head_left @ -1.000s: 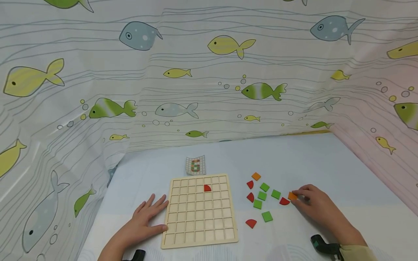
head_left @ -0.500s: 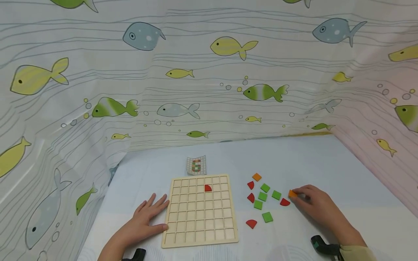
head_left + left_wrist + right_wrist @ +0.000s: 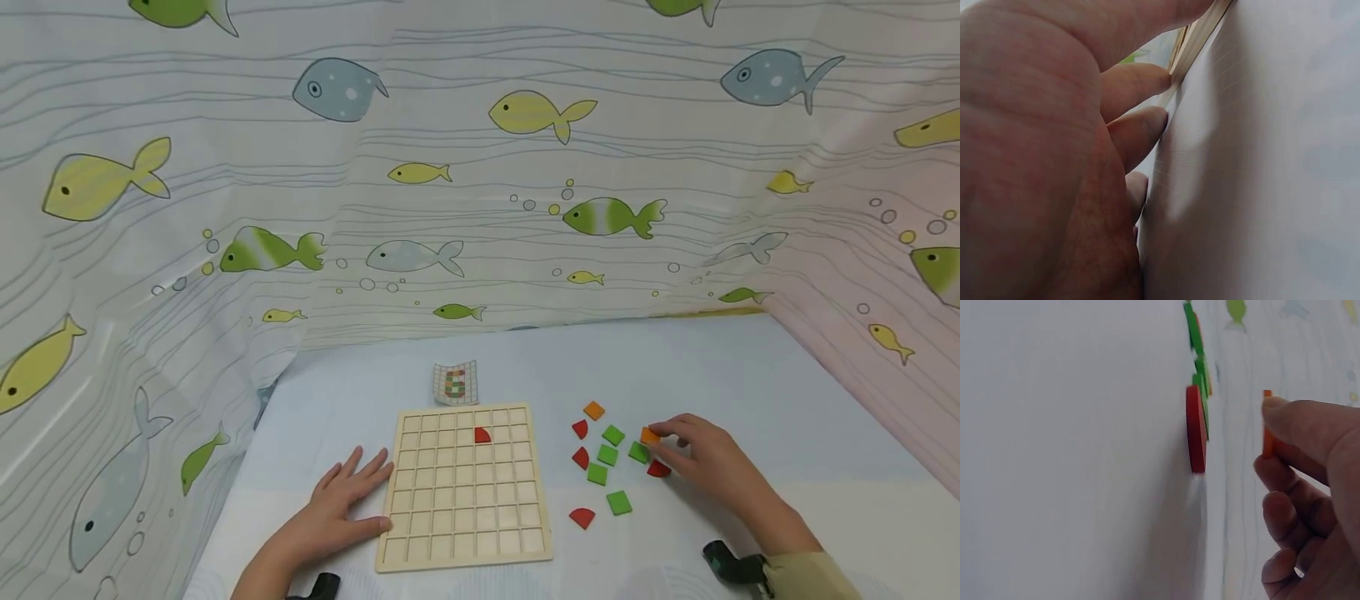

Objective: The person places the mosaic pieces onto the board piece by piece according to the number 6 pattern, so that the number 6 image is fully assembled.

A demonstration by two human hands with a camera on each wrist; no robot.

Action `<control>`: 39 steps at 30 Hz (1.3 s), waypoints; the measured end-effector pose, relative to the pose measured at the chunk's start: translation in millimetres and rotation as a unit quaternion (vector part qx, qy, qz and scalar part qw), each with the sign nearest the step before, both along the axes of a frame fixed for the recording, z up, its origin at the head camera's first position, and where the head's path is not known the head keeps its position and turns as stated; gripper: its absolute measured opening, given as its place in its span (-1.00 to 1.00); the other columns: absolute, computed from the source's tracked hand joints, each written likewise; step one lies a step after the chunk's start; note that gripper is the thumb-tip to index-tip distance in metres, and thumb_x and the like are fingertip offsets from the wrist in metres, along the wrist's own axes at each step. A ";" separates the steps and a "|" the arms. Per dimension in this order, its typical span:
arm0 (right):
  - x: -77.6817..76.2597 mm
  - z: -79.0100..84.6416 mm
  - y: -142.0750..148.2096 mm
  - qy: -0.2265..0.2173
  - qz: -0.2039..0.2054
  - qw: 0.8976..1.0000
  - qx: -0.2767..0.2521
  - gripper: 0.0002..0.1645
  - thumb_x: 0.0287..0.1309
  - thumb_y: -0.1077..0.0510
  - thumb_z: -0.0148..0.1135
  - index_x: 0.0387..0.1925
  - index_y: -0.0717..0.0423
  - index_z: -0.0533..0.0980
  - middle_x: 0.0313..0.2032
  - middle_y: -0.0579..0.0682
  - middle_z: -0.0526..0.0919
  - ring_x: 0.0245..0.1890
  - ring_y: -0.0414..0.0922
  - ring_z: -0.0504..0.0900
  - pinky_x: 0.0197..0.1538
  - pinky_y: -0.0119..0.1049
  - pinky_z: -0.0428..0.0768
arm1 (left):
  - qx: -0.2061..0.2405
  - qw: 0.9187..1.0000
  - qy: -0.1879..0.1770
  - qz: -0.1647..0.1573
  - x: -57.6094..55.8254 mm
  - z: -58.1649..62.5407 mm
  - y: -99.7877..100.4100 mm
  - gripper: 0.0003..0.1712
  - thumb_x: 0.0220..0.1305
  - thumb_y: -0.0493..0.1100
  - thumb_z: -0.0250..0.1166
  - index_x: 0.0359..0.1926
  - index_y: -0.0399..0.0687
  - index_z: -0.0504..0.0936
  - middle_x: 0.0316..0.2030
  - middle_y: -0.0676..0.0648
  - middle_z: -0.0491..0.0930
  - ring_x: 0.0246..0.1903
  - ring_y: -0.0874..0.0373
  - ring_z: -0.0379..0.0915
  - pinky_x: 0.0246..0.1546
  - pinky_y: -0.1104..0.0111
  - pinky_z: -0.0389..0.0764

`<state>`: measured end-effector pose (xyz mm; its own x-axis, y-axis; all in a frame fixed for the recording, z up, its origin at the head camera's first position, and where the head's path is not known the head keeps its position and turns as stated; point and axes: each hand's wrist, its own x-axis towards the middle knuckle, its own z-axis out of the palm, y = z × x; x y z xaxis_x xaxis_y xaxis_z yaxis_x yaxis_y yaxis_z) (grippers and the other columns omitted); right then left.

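Note:
My right hand (image 3: 701, 454) pinches an orange square tile (image 3: 1267, 434) between thumb and fingers, and the right wrist view has it lifted off the table. Below it lie a red quarter-circle tile (image 3: 657, 469) and a green square tile (image 3: 639, 452). My left hand (image 3: 333, 508) lies flat with spread fingers, its thumb and fingertips at the left edge of a wooden grid board (image 3: 468, 567). In the left wrist view, fingers (image 3: 1138, 128) meet the board's side. One red quarter-circle tile (image 3: 482, 435) sits in a cell near the board's top.
A small paper card (image 3: 455, 383) with a coloured grid pattern lies behind the board. Right of the board are scattered several green squares (image 3: 607, 455), several red quarter-circles (image 3: 582, 518) and another orange square (image 3: 594, 410). A fish-print sheet (image 3: 480, 208) stands around the table.
My right hand has picked up the orange tile and moved it left, over the green and red tiles. The left hand stays at the board's edge. The head view has tilted slightly.

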<state>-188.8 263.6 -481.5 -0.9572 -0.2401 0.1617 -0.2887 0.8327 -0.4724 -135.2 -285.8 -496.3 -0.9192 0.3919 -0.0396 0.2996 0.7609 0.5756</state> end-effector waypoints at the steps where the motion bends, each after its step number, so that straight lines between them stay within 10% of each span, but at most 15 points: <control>1: -1.8 2.0 -3.1 -0.001 0.007 1.000 0.003 -0.67 0.12 0.07 0.46 -0.05 0.03 0.68 -0.15 -0.12 0.64 -0.21 -0.11 0.57 -0.20 -0.16 0.62 | -0.001 1.000 -0.001 0.001 0.2 -0.5 0.2 -0.08 0.18 0.30 0.34 0.43 -0.06 0.36 0.47 -0.08 0.15 0.48 -0.30 -0.30 0.31 -0.24 -0.28; 13: -27.5 27.0 -63.3 -0.008 0.078 0.997 0.027 -0.66 0.16 0.03 0.44 -0.02 -0.02 0.68 -0.16 -0.20 0.62 -0.16 -0.12 0.57 -0.11 -0.17 0.62 | 0.000 1.000 -0.004 0.006 1.5 -1.5 -0.1 -0.08 0.17 0.30 0.34 0.43 -0.07 0.37 0.47 -0.08 0.15 0.48 -0.30 -0.30 0.32 -0.25 -0.29; 39: -57.4 25.9 -194.1 0.013 0.201 0.976 0.087 -0.75 0.24 0.02 0.34 -0.09 -0.01 0.70 -0.18 -0.15 0.64 -0.15 -0.18 0.57 -0.10 -0.28 0.58 | 0.006 1.000 0.010 -0.003 2.8 0.5 -1.4 -0.08 0.18 0.29 0.35 0.43 -0.08 0.37 0.47 -0.08 0.15 0.48 -0.29 -0.27 0.32 -0.23 -0.28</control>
<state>-246.2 69.5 -455.6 -0.7764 -0.6209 0.1080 -0.6181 0.7169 -0.3224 -132.4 -287.2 -495.7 -0.9176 0.3971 -0.0167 0.3150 0.7522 0.5788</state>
